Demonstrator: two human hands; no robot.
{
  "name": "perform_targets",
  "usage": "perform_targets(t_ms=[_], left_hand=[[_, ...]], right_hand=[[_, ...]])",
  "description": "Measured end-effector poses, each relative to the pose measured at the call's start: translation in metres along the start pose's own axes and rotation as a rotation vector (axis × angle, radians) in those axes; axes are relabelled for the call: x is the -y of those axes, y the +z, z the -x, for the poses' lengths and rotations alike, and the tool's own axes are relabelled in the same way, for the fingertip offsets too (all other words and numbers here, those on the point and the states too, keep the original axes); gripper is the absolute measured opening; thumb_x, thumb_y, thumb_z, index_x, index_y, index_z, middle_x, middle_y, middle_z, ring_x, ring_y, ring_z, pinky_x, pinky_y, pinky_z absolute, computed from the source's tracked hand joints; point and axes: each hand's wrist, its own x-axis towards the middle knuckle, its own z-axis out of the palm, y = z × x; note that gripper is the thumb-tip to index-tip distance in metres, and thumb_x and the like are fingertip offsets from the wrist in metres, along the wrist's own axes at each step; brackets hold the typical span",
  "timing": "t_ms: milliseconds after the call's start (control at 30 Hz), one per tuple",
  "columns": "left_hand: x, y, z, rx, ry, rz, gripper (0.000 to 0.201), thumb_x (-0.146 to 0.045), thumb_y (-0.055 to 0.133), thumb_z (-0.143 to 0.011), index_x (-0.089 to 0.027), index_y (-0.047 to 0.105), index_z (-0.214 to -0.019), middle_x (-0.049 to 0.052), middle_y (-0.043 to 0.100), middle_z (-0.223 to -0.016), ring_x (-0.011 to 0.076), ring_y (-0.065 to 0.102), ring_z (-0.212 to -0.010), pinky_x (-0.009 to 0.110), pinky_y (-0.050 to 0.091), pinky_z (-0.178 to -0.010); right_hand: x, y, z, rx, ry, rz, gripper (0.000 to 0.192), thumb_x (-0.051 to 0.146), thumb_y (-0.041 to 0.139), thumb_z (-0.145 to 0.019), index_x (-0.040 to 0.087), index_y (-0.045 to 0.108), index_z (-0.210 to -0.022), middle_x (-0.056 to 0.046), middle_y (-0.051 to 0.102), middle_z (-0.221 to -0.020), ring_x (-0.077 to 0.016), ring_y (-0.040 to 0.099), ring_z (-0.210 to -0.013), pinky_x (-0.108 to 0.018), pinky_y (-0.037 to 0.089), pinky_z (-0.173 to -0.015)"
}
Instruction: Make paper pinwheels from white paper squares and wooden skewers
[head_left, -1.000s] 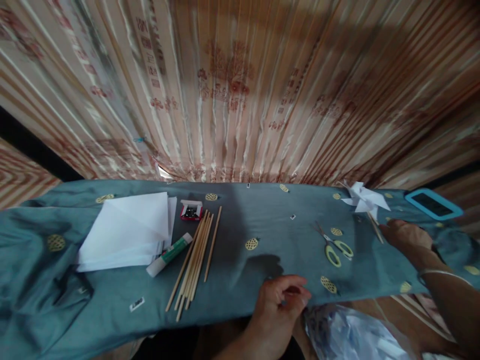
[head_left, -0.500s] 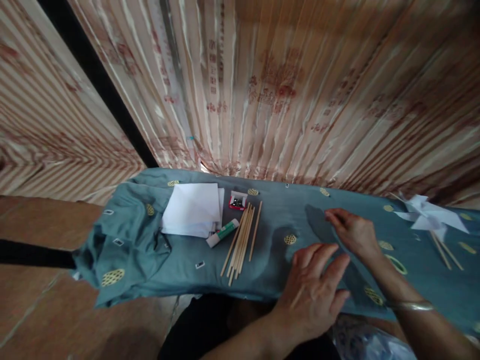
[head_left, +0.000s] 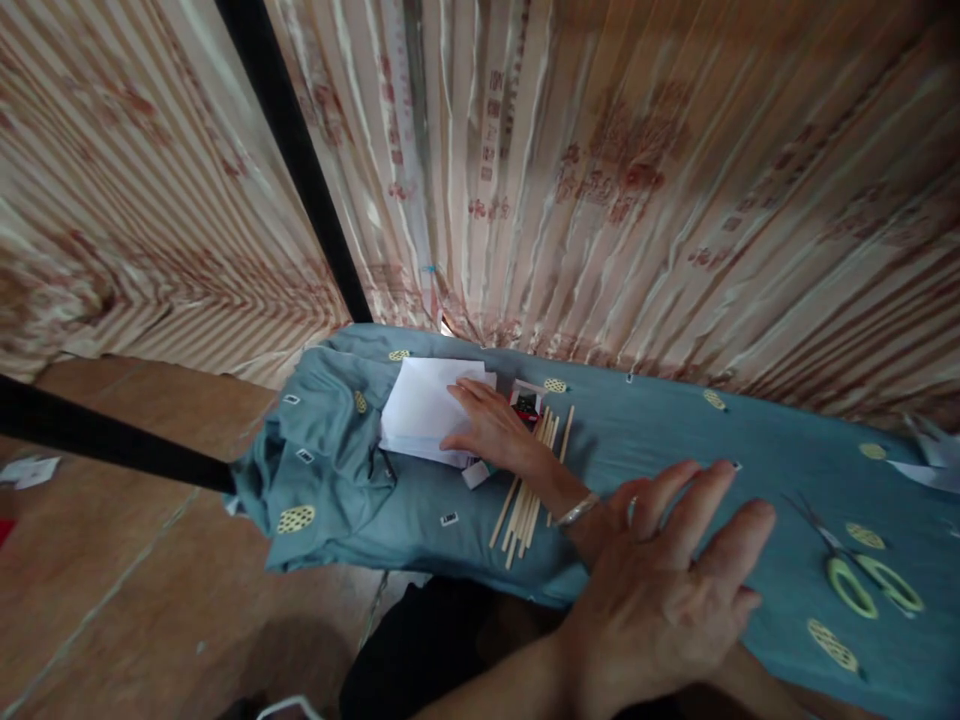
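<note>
My right hand [head_left: 491, 428], with a bangle on its wrist, reaches far left across the table and lies flat on the near right corner of a stack of white paper [head_left: 420, 405]. I see no grip on a sheet. My left hand [head_left: 667, 590] hovers in the foreground over the teal cloth [head_left: 675, 430], fingers spread and holding nothing; my right forearm passes beneath it. A bundle of thin wooden sticks [head_left: 529, 490] lies just right of my right hand. A white glue stick [head_left: 476, 473] peeks out under that wrist.
A small red box [head_left: 525, 403] sits behind the sticks. Yellow-handled scissors [head_left: 855, 575] lie at the right, and a white paper pinwheel [head_left: 934, 455] shows at the right edge. A striped curtain [head_left: 600, 200] hangs behind the table; a black pole [head_left: 300, 160] and brown floor lie left.
My view has swung left. My right hand has moved from the middle of the cloth over to the paper stack, and my left hand has lifted with fingers spread.
</note>
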Motion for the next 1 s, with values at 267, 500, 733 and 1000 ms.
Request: perform_targets(t_ms=[267,500,733,1000], left_hand=[[0.006,-0.007,0.008,-0.016,0.001,-0.068,0.051,-0.035,0.042,-0.099,-0.016,0.034,-0.146,0.012,0.031,-0.157,0.0248,0.021,-0.148,0.042,0.031,-0.116],[0.010,-0.008,0.012,-0.085,0.002,-0.104,0.049,-0.036,0.044,-0.098,-0.016,0.038,-0.143,0.009,0.032,-0.156,0.0218,0.020,-0.148,0.039,0.031,-0.116],[0.010,-0.005,0.012,-0.075,0.001,-0.116,0.050,-0.037,0.043,-0.099,-0.017,0.037,-0.144,0.008,0.031,-0.157,0.0214,0.020,-0.148,0.040,0.032,-0.115],[0.009,-0.003,0.012,-0.045,-0.005,-0.106,0.050,-0.039,0.042,-0.099,-0.018,0.037,-0.145,0.008,0.032,-0.157,0.0218,0.021,-0.148,0.041,0.033,-0.114]], right_hand=[[-0.013,0.017,-0.002,0.054,0.019,0.001,0.078,0.043,0.079,-0.075,0.007,0.050,-0.138,-0.023,0.049,-0.145,-0.0336,0.043,-0.137,-0.047,0.030,-0.117],[-0.019,0.019,-0.003,0.027,0.004,-0.045,0.070,0.043,0.081,-0.073,0.016,0.057,-0.133,-0.017,0.058,-0.138,-0.0315,0.050,-0.132,-0.046,0.036,-0.114],[-0.016,0.013,-0.002,0.001,-0.024,-0.124,0.032,0.038,0.072,-0.084,0.018,0.070,-0.109,-0.009,0.071,-0.115,-0.0238,0.063,-0.112,-0.035,0.047,-0.100],[-0.003,0.009,-0.001,-0.077,0.070,-0.170,0.026,0.025,0.050,-0.096,0.017,0.074,-0.088,-0.005,0.076,-0.087,-0.0182,0.068,-0.081,-0.027,0.047,-0.077]])
